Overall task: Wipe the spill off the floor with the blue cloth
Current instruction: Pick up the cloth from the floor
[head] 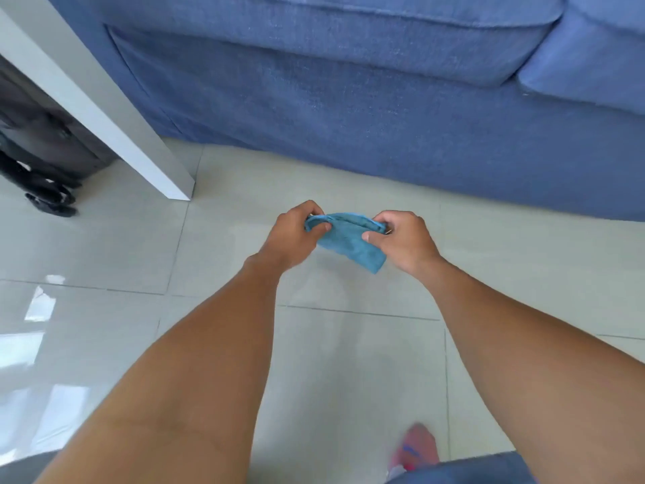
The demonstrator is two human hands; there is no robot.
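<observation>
A small blue cloth [349, 241] is held in the air above the pale tiled floor [349, 361], folded over with one corner hanging down to the right. My left hand [291, 235] pinches its left end. Its right end is gripped by my right hand [401, 239]. Both arms reach forward from the bottom of the view. On the tiles below the cloth there is a faint dull smear [335, 295]; I cannot tell whether it is the spill.
A blue sofa [366, 110] spans the back. A white table leg [104, 113] slants down at the left, with a dark bag and black sandals [52, 200] behind it. A foot in a pink slipper [417, 448] is at the bottom. Window glare lies on the left tiles.
</observation>
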